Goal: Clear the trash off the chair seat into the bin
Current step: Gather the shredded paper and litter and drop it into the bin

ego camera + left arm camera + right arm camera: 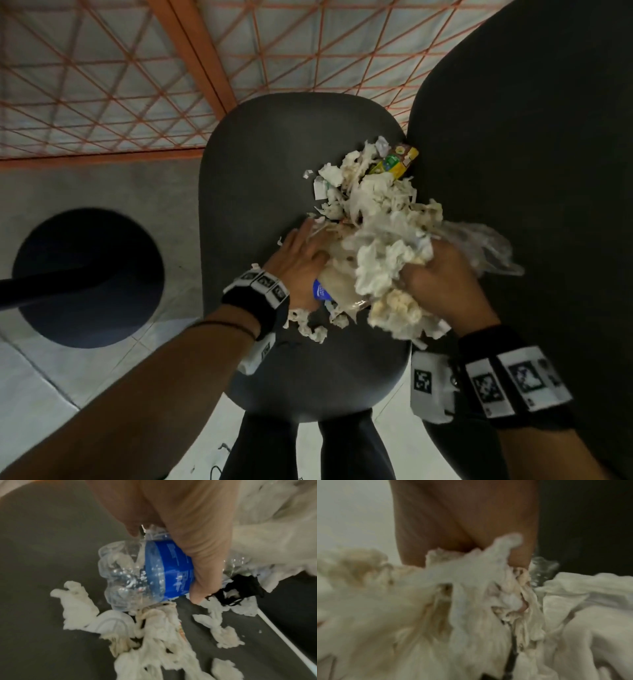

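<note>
A heap of crumpled white tissues (383, 260) lies on the dark grey chair seat (260, 171), with a yellow-green juice carton (397, 161) at its far end and a clear plastic bag (479, 246) on its right. My left hand (301, 260) lies against the heap's left side. In the left wrist view that hand (180, 520) grips a crushed clear bottle with a blue label (137, 574). My right hand (442, 274) clutches a wad of tissues (436, 615) at the heap's right. Loose tissue scraps (154, 635) lie on the seat near the front edge.
The round black bin opening (89, 277) sits on the floor left of the chair, with a dark bar (41, 287) across it. A tall black chair back (531, 171) rises at the right. An orange grid panel (102, 85) stands beyond. A black scrap (240, 588) lies by the bottle.
</note>
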Motion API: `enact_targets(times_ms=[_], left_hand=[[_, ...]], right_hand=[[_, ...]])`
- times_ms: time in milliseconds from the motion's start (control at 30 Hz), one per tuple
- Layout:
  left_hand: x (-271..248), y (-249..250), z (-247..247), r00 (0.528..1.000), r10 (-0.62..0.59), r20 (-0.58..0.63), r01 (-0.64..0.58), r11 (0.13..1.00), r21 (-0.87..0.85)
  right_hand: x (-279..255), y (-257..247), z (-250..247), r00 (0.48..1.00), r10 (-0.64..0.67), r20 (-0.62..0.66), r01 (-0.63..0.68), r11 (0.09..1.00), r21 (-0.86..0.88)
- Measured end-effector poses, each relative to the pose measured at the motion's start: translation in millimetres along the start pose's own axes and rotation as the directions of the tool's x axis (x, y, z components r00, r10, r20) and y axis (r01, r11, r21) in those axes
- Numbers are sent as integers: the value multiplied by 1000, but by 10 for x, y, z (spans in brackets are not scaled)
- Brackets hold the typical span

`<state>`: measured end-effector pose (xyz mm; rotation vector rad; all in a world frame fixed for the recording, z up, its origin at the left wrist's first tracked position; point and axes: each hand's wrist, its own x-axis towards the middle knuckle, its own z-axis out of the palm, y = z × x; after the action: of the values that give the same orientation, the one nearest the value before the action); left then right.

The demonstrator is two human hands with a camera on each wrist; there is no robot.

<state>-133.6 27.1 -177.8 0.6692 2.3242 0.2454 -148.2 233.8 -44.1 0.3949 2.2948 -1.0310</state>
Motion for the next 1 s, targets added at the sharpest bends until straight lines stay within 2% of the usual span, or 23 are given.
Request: enact_targets(times_ms=[133, 267, 400, 567, 667, 767, 867, 1000], left_hand=[[194, -88, -60, 989, -21, 149, 19, 1000, 15], [187, -85, -65, 999, 5, 48, -4, 1000, -12], [141, -87, 22, 998, -45, 37, 51, 981, -188], [99, -21, 87, 978, -192, 82, 209, 910, -358], [-35, -79, 187, 948, -303, 95, 308, 800, -515], [-248, -173, 331, 883, -462, 83, 375, 588, -716], [-439, -233, 483, 840, -536, 85, 327, 377, -867], [-599, -203, 588, 813, -576, 87, 253, 216, -943]], right_hand=[[-20, 443, 309, 996, 94, -5, -94, 992, -78], [-31, 644, 479, 986, 161, -43, -163, 986, -29], [4, 672, 551, 986, 164, -43, -167, 983, -76], [158, 680, 652, 984, 177, -14, -177, 973, -148], [214, 702, 741, 989, 141, -33, -144, 980, -139], [255, 715, 849, 987, 157, 26, -150, 974, -169], [306, 721, 1023, 975, 191, 114, -148, 940, -308], [362, 671, 1266, 963, 237, 125, -163, 889, -428]])
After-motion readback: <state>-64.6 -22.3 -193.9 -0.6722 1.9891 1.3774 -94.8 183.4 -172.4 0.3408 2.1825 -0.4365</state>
